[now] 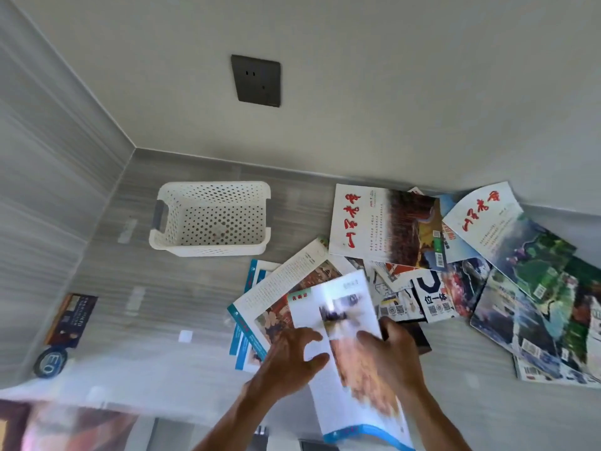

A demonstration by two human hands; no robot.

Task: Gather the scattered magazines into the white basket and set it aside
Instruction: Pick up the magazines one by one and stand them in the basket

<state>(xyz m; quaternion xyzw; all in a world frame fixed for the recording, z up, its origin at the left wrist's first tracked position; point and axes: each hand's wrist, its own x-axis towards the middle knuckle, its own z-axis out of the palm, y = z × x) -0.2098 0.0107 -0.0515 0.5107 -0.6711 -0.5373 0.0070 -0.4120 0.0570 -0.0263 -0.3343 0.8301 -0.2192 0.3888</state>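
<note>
Right hand: fingers curled round the right edge of the blurred magazine, gripping it off the pile.
Left hand: fingers spread, thumb out, touching the magazine's left side, I'd say to steady the floppy pages.
White basket: on the desk, far left of my hands, open side up, nothing in it that I can see.
Other magazines: fanned out overlapping, centre to far right against the wall.
Dark booklet: alone, near left.
Next, I reckon: swing this one left into the basket.
</note>
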